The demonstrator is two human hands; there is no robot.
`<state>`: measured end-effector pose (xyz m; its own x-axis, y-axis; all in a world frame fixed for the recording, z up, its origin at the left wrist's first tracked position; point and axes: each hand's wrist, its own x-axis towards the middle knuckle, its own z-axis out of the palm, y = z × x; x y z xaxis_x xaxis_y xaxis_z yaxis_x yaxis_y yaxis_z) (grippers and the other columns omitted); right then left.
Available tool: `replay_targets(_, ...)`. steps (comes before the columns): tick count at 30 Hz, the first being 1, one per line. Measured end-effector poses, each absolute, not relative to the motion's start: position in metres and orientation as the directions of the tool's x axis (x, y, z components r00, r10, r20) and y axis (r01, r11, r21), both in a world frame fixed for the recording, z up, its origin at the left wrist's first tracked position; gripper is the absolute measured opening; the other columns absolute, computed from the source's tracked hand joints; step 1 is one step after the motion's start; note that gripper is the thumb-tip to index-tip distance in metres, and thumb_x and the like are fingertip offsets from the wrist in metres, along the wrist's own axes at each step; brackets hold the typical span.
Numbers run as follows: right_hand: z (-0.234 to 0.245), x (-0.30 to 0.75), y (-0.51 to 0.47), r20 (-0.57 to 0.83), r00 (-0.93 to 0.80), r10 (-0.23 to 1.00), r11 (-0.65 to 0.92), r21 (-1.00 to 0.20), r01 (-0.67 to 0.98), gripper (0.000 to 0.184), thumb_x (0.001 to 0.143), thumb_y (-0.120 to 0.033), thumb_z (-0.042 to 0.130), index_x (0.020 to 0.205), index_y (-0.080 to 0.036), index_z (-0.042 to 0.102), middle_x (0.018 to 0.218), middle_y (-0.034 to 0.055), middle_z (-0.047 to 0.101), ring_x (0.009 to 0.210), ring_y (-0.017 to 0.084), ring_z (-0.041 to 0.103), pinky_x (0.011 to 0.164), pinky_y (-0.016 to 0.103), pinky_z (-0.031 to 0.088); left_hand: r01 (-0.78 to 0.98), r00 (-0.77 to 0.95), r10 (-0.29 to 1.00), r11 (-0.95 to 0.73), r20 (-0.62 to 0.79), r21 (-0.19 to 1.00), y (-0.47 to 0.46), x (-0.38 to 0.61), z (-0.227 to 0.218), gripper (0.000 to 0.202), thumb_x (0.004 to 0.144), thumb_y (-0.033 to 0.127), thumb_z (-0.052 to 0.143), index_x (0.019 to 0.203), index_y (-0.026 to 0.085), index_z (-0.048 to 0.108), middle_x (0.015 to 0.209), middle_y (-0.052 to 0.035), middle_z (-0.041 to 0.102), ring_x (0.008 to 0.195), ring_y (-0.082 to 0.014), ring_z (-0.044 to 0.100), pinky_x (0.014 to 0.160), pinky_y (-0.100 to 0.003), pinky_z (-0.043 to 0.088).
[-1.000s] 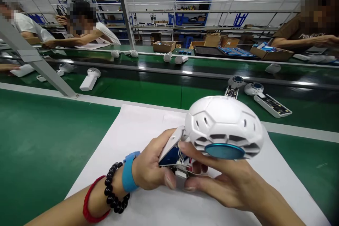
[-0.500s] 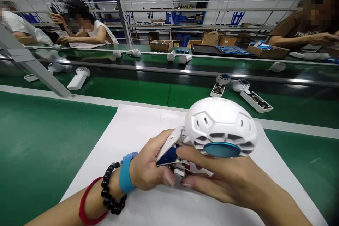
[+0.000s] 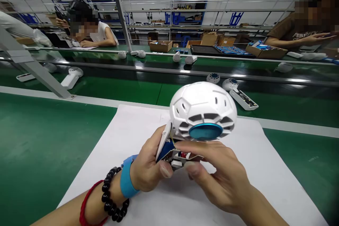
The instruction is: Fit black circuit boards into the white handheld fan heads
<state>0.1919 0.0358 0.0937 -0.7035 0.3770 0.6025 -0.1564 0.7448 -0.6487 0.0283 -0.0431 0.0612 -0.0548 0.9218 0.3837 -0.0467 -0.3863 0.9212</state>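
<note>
A white handheld fan [image 3: 202,102] is held up over the paper, its round football-patterned head showing a shiny blue cap. Its handle is opened up, exposing a blue battery-like part [image 3: 166,148], wires and a circuit board [image 3: 174,157]. My left hand [image 3: 149,164] is closed around the handle, thumb along its lower edge. With thumb and fingers, my right hand [image 3: 219,169] grips the board end of the handle below the head. The right fingers partly hide the inner parts. On my left wrist are a blue band, black beads and a red cord.
White paper [image 3: 132,127] covers the green bench. Beyond its pale edge, a green conveyor [image 3: 132,86] carries several white fans, including an opened one [image 3: 243,99]. A slanted metal post [image 3: 39,67] stands at left. Cardboard boxes [image 3: 161,46], a black tray [image 3: 206,50] and co-workers are across the line.
Both hands' work has shifted: the fan head moved left and slightly up, and the handle's inner parts show more. The fans on the near conveyor moved left; those on the far one moved right.
</note>
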Motion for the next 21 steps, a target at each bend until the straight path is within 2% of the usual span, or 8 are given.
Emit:
replay_targets(4, 0.092, 0.189, 0.032, 0.522, -0.721, 0.456, 0.662, -0.74, -0.117, 0.026, 0.098, -0.019, 0.053, 0.119, -0.028, 0.065, 0.089, -0.0021, 0.077, 0.062, 0.013, 0.07, 0.055, 0.021, 0.053, 0.043, -0.088, 0.887, -0.451, 0.453, 0.891, -0.039, 0.03, 0.062, 0.049, 0.093, 0.06, 0.047, 0.128, 0.026, 0.055, 0.104, -0.0059, 0.064, 0.09, -0.0204, 0.061, 0.086, -0.032, 0.052)
replay_targets(7, 0.087, 0.183, 0.027, 0.558, -0.562, 0.611, 0.644, -0.763, -0.057, 0.022, 0.094, -0.019, 0.059, 0.112, -0.03, 0.063, 0.097, -0.0007, 0.073, 0.087, 0.016, 0.07, 0.07, 0.024, 0.055, 0.088, -0.145, 0.897, -0.409, 0.418, 0.908, -0.038, 0.033, 0.062, 0.057, 0.093, 0.061, 0.044, 0.136, 0.024, 0.051, 0.111, -0.0084, 0.064, 0.097, -0.023, 0.06, 0.088, -0.032, 0.051)
replay_targets(9, 0.086, 0.179, 0.026, 0.512, -0.448, 0.733, 0.548, -0.835, -0.057, 0.03, 0.091, -0.022, 0.064, 0.118, -0.033, 0.058, 0.11, 0.0003, 0.069, 0.102, 0.018, 0.065, 0.083, 0.028, 0.054, 0.094, -0.17, 0.913, -0.359, 0.37, 0.929, -0.037, 0.035, 0.061, 0.059, 0.094, 0.062, 0.042, 0.138, 0.023, 0.049, 0.114, -0.01, 0.063, 0.099, -0.0246, 0.06, 0.088, -0.033, 0.05)
replay_targets(11, 0.086, 0.175, 0.026, 0.37, -0.484, 0.793, 0.384, -0.92, -0.075, 0.029, 0.092, -0.025, 0.062, 0.12, -0.031, 0.057, 0.113, 0.0021, 0.067, 0.102, 0.019, 0.064, 0.087, 0.032, 0.054, 0.095, -0.179, 0.931, -0.307, 0.319, 0.947, -0.038, 0.037, 0.06, 0.059, 0.095, 0.059, 0.041, 0.141, 0.022, 0.047, 0.115, -0.0105, 0.063, 0.099, -0.025, 0.06, 0.09, -0.035, 0.05)
replay_targets(14, 0.086, 0.169, 0.029, 0.239, -0.541, 0.806, 0.24, -0.968, -0.07, 0.014, 0.094, -0.027, 0.057, 0.106, -0.023, 0.064, 0.097, 0.0041, 0.07, 0.089, 0.02, 0.067, 0.078, 0.032, 0.055, 0.094, -0.168, 0.953, -0.239, 0.252, 0.967, -0.036, 0.039, 0.06, 0.057, 0.097, 0.055, 0.042, 0.143, 0.022, 0.045, 0.11, -0.0097, 0.063, 0.1, -0.0246, 0.058, 0.097, -0.038, 0.048)
replay_targets(16, 0.084, 0.167, 0.034, 0.236, -0.478, 0.846, 0.22, -0.971, -0.09, 0.014, 0.09, -0.028, 0.06, 0.102, -0.021, 0.064, 0.093, 0.0048, 0.071, 0.085, 0.02, 0.067, 0.078, 0.032, 0.055, 0.055, -0.143, 0.976, -0.156, 0.163, 0.986, -0.034, 0.038, 0.061, 0.057, 0.097, 0.056, 0.041, 0.144, 0.023, 0.042, 0.104, -0.0087, 0.062, 0.093, -0.0226, 0.059, 0.091, -0.038, 0.051)
replay_targets(18, 0.081, 0.166, 0.041, 0.217, -0.45, 0.867, 0.179, -0.976, -0.126, 0.02, 0.087, -0.031, 0.063, 0.104, -0.019, 0.063, 0.098, 0.0067, 0.072, 0.09, 0.022, 0.068, 0.081, 0.033, 0.055, -0.019, -0.069, 0.997, -0.042, 0.04, 0.999, -0.03, 0.036, 0.064, 0.059, 0.095, 0.058, 0.045, 0.144, 0.025, 0.04, 0.102, -0.0075, 0.06, 0.087, -0.0203, 0.059, 0.078, -0.035, 0.056)
replay_targets(21, 0.076, 0.168, 0.051, 0.152, -0.444, 0.883, 0.097, -0.985, -0.144, 0.031, 0.084, -0.038, 0.067, 0.108, -0.019, 0.061, 0.108, 0.0084, 0.071, 0.101, 0.023, 0.066, 0.087, 0.033, 0.053, -0.103, 0.107, 0.987, 0.134, -0.123, 0.986, -0.025, 0.031, 0.065, 0.058, 0.087, 0.053, 0.063, 0.131, 0.019, 0.048, 0.099, -0.0056, 0.055, 0.089, -0.0177, 0.055, 0.073, -0.03, 0.057)
